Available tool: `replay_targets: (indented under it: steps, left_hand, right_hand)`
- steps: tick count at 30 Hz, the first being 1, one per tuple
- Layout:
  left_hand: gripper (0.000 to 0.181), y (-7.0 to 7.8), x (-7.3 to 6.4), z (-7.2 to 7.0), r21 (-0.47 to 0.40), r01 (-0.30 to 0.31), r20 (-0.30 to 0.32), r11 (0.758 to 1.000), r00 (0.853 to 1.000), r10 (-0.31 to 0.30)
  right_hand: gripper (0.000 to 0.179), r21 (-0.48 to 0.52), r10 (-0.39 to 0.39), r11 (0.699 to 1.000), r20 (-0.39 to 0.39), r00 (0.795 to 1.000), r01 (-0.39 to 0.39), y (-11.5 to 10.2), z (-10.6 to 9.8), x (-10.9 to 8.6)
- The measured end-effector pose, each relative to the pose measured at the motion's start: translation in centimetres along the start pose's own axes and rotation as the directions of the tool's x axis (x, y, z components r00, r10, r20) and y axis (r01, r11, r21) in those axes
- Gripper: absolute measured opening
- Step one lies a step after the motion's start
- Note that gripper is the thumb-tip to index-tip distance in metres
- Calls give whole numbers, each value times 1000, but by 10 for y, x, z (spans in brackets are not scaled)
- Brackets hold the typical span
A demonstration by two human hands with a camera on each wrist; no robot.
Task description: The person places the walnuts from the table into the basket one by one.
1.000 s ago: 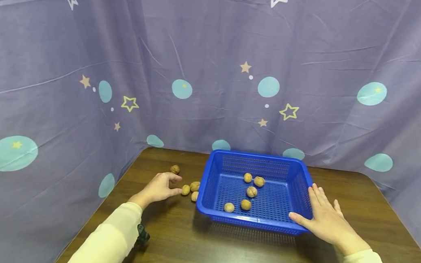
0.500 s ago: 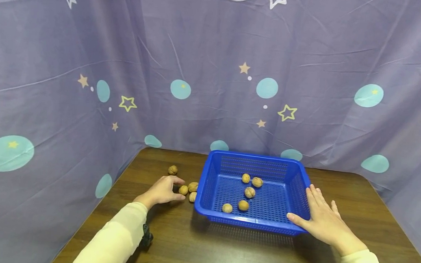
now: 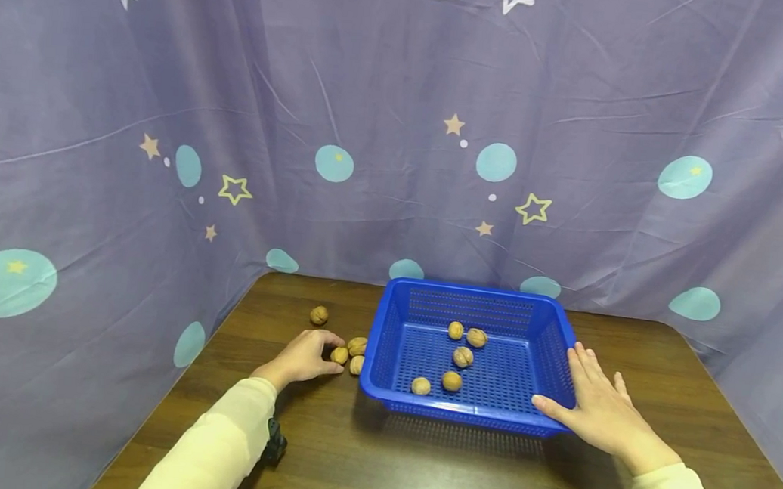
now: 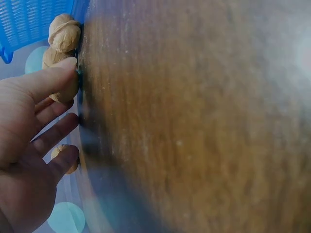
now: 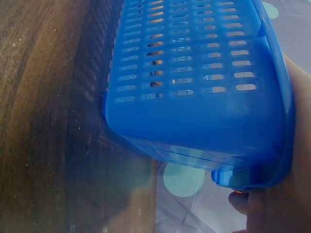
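In the head view my left hand (image 3: 303, 356) is at the left of the basket, thumb and fingers around a walnut (image 3: 339, 355) on the table. The left wrist view shows the thumb across that walnut (image 4: 66, 90), with fingers bent below it. Two more walnuts, one behind (image 3: 357, 346) and one nearer me (image 3: 357, 365), lie between this hand and the basket. My right hand (image 3: 601, 411) rests on the right rim of the blue plastic basket (image 3: 461, 411), fingers straight along the side and thumb over the near corner. Several walnuts (image 3: 462, 356) are scattered on the basket floor.
Another walnut (image 3: 319, 315) sits by itself farther back on the left of the brown wooden table (image 3: 430, 474). A purple patterned curtain (image 3: 373, 122) hangs behind the table and along its left side.
My left hand has moved slightly right, closing its thumb and fingers around the nearest walnut. The right hand stays on the basket rim. The whole head view has shifted a little.
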State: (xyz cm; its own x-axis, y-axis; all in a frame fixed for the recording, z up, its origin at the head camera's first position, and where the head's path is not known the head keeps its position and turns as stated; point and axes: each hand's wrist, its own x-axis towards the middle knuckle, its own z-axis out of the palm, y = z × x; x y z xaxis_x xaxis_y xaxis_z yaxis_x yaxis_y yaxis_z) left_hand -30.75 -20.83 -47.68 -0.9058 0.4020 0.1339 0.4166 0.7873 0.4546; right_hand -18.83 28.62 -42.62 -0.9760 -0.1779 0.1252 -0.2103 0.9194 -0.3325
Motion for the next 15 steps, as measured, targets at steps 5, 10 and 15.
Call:
replay_targets:
  steps: [5, 10, 15]
  left_hand:
    - [42, -1, -3, 0, 9, 24, 6, 1000, 1000, -24]
    - [40, -4, -5, 0, 8, 28, -9, 1000, 1000, -28]
    - [40, -5, -10, -4, 0, 31, -34, 1000, 999, -31]
  right_hand:
    - [110, 2, -3, 1000, 2, 1000, 3, 0, -1, 0]
    - [109, 5, -4, 1000, 9, 1000, 4, -1, -2, 0]
    - [108, 14, -1, 1000, 24, 1000, 1, -1, -3, -1]
